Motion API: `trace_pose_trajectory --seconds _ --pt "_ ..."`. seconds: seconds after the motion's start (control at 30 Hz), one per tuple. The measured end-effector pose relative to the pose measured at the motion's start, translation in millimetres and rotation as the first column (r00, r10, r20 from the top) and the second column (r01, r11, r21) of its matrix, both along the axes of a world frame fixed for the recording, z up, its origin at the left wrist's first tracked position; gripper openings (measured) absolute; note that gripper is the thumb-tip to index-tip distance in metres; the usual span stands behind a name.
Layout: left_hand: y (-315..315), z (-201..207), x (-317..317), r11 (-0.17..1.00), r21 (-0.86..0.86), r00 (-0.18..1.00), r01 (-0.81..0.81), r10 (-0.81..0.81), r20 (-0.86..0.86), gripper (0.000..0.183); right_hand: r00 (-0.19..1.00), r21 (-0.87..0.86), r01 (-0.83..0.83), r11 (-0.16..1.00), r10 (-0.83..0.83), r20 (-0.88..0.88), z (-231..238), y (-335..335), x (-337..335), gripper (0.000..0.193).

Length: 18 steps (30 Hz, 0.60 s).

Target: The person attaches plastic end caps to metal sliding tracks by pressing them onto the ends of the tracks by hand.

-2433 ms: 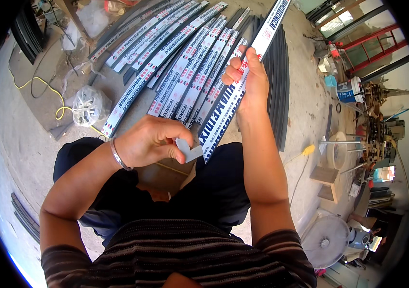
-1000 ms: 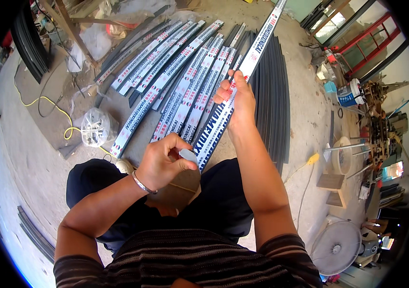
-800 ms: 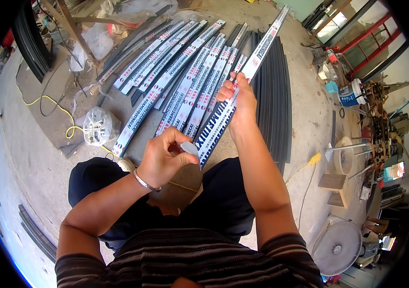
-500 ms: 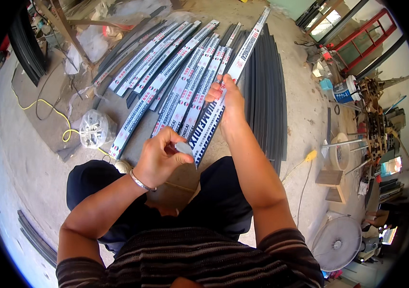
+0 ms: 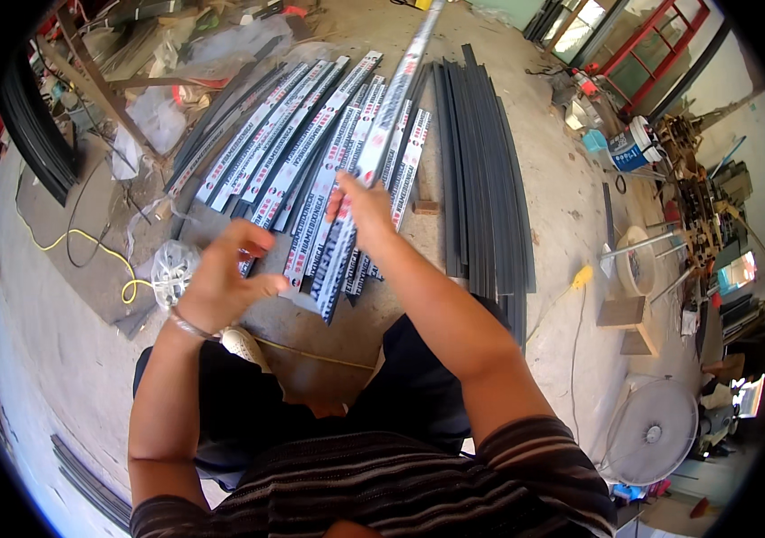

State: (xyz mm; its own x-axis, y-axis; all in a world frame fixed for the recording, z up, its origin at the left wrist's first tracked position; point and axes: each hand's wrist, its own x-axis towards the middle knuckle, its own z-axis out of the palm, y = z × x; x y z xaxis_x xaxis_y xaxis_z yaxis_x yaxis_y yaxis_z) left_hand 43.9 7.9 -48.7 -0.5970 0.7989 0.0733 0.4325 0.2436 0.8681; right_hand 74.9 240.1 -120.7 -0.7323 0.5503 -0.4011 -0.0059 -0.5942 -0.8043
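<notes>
My right hand [image 5: 365, 213] is wrapped around a long straight profile strip [image 5: 386, 117] covered in white film with dark and red print. The strip slants from its lower end near my knees up past the top edge of the view. My left hand [image 5: 221, 280] is beside that lower end, fingers and thumb spread apart, with nothing visible between them and slightly blurred. Under and beyond the held strip, several similar film-covered strips [image 5: 297, 148] lie side by side on the floor. The grey round piece seen earlier cannot be made out in my left hand.
Dark bare strips [image 5: 487, 179] lie stacked to the right. A clear plastic bag of small parts [image 5: 174, 273] sits left of my left hand. A yellow cable [image 5: 100, 242] runs along the left floor. A round fan [image 5: 651, 432] and a wooden stool [image 5: 625, 316] stand at the right.
My left hand has left the strip's end and moved left, its fingers opening from the grey round piece. My right hand has shifted left and down with the strip.
</notes>
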Motion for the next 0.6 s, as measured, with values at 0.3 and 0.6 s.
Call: trace_pose_trajectory --seconds 0.3,0.6 --pt "6.1 38.1 28.2 0.963 0.254 0.972 0.088 -0.028 -0.232 0.016 0.993 0.251 -0.100 0.963 0.079 0.090 -169.5 -84.9 -21.0 0.015" --pt "39.4 66.8 100.0 0.465 0.840 0.902 0.280 0.172 -0.396 0.053 0.958 0.566 -0.128 0.814 -0.046 0.283 -287.2 -110.8 -36.3 0.035"
